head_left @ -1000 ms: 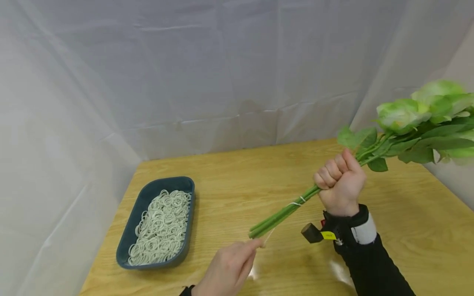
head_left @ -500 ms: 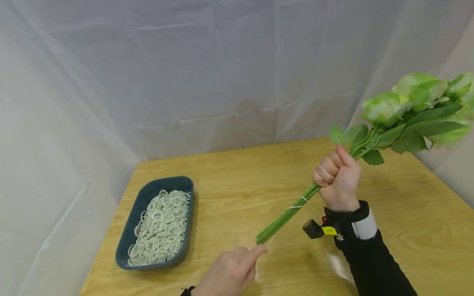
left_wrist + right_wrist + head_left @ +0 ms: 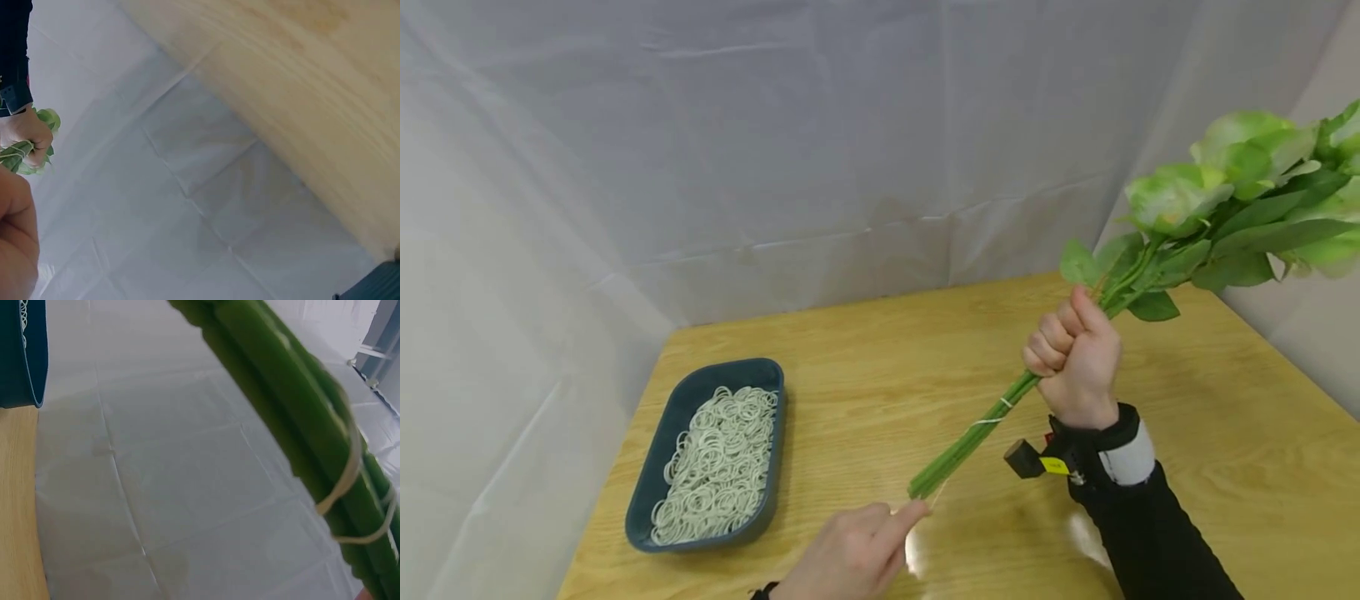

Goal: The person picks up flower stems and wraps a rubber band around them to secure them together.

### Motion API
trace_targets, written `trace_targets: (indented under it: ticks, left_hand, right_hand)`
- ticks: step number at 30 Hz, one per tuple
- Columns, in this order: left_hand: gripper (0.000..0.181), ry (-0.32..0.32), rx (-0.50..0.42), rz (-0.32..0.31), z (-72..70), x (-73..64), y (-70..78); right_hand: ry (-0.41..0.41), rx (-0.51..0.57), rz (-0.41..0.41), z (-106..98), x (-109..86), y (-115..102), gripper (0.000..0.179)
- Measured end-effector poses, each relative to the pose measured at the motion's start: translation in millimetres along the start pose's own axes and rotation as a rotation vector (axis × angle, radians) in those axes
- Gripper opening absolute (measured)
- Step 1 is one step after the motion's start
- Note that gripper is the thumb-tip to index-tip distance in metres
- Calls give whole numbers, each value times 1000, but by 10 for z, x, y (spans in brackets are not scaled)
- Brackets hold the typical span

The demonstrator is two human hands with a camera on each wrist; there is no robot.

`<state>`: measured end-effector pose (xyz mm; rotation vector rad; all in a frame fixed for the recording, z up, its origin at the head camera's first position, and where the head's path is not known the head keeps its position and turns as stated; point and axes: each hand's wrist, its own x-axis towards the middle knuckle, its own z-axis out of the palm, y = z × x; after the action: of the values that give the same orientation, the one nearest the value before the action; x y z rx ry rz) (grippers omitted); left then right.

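My right hand [image 3: 1078, 362] grips a bunch of pale green flowers [image 3: 1180, 200] by the stems, just under the leaves. The bunch slants over the table, heads at the upper right and cut ends at the lower left. A white rubber band [image 3: 987, 422] wraps the green stems [image 3: 951, 462] below that fist; in the right wrist view the band [image 3: 355, 462] shows as separate loops. Close beside the stem ends, my left hand [image 3: 853, 546] pinches a thin stretched strand of the band between thumb and index finger. The left wrist view shows only part of this hand [image 3: 15, 231].
On the left of the wooden table [image 3: 865, 375] stands a dark blue tray [image 3: 772, 467] holding a heap of white rubber bands [image 3: 722, 462]. White sheeting [image 3: 812, 167] hangs behind the table and along its sides. A black wrist camera [image 3: 1024, 458] sticks out from the right wrist.
The bunch has tilted more steeply, its heads rising and its leaves shifting left. My left hand stays by the stem ends, keeping the strand stretched.
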<state>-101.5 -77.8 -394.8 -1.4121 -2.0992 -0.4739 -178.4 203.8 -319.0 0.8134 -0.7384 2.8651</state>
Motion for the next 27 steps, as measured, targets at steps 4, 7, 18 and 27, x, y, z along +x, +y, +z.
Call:
trace_targets:
  ticks: [4,7,18,27]
  left_hand:
    - [38,-22,42,18,-14,-14,-8]
    - [40,-28,63,22,-12,-23,-12]
    - [41,-11,166,78,-7,9,28]
    - [37,18,69,40,33,93,69]
  right_hand:
    - [-6,9,40,-26,24,9,53]
    - [0,26,54,-34,30,16,53]
    - [-102,-151,-125,135,-27,140,51]
    - [-147,-226,-245,236,-110,345,50]
